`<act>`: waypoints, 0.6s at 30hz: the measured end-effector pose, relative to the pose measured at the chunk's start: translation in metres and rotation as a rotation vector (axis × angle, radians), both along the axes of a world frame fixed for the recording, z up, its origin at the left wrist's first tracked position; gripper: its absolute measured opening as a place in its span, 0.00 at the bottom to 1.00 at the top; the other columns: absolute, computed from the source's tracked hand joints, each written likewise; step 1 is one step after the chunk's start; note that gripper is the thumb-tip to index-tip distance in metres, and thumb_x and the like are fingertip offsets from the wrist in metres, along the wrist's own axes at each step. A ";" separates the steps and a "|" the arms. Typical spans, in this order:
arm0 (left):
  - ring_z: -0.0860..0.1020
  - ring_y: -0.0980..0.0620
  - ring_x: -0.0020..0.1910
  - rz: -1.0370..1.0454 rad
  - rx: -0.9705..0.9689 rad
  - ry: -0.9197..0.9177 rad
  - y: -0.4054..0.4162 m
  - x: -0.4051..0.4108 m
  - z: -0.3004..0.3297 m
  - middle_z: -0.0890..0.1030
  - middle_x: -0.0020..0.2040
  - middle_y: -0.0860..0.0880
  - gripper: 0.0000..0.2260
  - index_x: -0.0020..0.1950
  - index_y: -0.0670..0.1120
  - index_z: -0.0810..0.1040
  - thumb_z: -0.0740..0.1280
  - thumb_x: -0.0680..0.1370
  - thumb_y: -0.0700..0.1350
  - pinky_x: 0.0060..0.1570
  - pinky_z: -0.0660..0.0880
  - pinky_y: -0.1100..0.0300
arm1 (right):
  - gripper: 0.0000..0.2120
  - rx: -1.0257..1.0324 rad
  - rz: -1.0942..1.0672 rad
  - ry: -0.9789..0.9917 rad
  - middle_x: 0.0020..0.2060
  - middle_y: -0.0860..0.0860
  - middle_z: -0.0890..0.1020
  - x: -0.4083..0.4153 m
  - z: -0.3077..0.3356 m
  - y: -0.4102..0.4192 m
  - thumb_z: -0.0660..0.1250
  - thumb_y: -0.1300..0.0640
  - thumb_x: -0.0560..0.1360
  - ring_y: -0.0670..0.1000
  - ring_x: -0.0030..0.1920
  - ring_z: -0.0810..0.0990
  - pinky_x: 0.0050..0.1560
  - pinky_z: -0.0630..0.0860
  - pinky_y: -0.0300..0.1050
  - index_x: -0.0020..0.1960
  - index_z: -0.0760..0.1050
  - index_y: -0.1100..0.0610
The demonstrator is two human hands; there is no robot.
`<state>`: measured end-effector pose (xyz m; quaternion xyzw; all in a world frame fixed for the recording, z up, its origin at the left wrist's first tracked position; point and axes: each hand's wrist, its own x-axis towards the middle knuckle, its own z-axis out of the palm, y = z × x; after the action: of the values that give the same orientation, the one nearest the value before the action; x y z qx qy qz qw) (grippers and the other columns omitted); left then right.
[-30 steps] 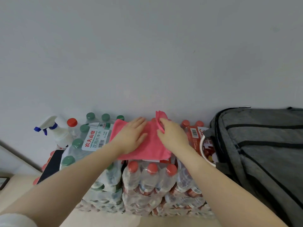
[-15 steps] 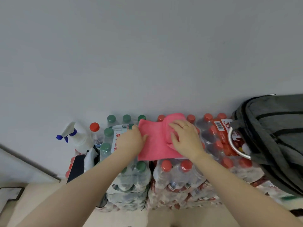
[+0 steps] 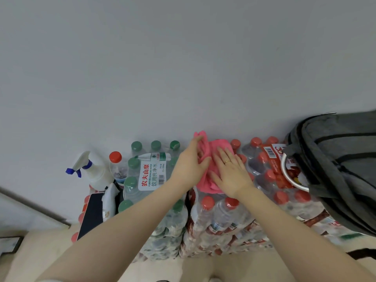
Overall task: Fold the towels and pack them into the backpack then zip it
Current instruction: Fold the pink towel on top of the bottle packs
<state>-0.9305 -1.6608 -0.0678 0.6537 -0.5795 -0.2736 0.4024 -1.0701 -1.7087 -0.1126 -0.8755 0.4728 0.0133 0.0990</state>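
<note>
The pink towel (image 3: 211, 159) is soft, matt cloth, rumpled into folds. The backpack (image 3: 341, 159) is a grey woven fabric, matt and slightly heathered, with black trim. The water bottles (image 3: 221, 212) are clear glossy plastic under shiny shrink-wrap, with smooth red and green caps. The spray bottle (image 3: 95, 171) is milky, dull plastic. A bowl rim (image 3: 284, 169) gleams like polished metal. The wall (image 3: 183, 68) is smooth and matt.

By my left hand (image 3: 188, 165), green-capped bottle pack label (image 3: 153, 173): "农夫山泉 PURIFIED DRINKING WATER 饮用纯净水"
</note>
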 end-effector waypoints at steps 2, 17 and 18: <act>0.73 0.53 0.38 -0.032 -0.002 0.017 -0.009 -0.015 0.004 0.73 0.38 0.52 0.26 0.71 0.48 0.61 0.65 0.75 0.40 0.38 0.68 0.66 | 0.28 0.120 -0.026 -0.362 0.72 0.53 0.63 -0.007 0.000 -0.006 0.53 0.44 0.74 0.52 0.72 0.60 0.73 0.57 0.50 0.69 0.67 0.57; 0.62 0.49 0.71 -0.331 0.036 -0.487 -0.022 -0.026 -0.029 0.67 0.70 0.48 0.35 0.70 0.43 0.64 0.65 0.68 0.60 0.70 0.53 0.57 | 0.33 0.423 -0.238 -0.573 0.67 0.56 0.67 -0.042 0.019 -0.010 0.66 0.65 0.70 0.55 0.67 0.69 0.67 0.68 0.50 0.72 0.58 0.58; 0.57 0.49 0.74 -0.348 0.051 -0.528 -0.023 -0.026 -0.031 0.63 0.73 0.48 0.40 0.73 0.44 0.59 0.64 0.68 0.64 0.72 0.48 0.56 | 0.35 0.406 -0.210 -0.523 0.71 0.56 0.62 -0.045 0.017 -0.008 0.66 0.64 0.71 0.55 0.70 0.64 0.70 0.64 0.49 0.74 0.55 0.56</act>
<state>-0.9562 -1.6840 -0.0984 0.6028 -0.7603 -0.1736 0.1688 -1.1155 -1.7171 -0.0952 -0.7584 0.5064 -0.1279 0.3899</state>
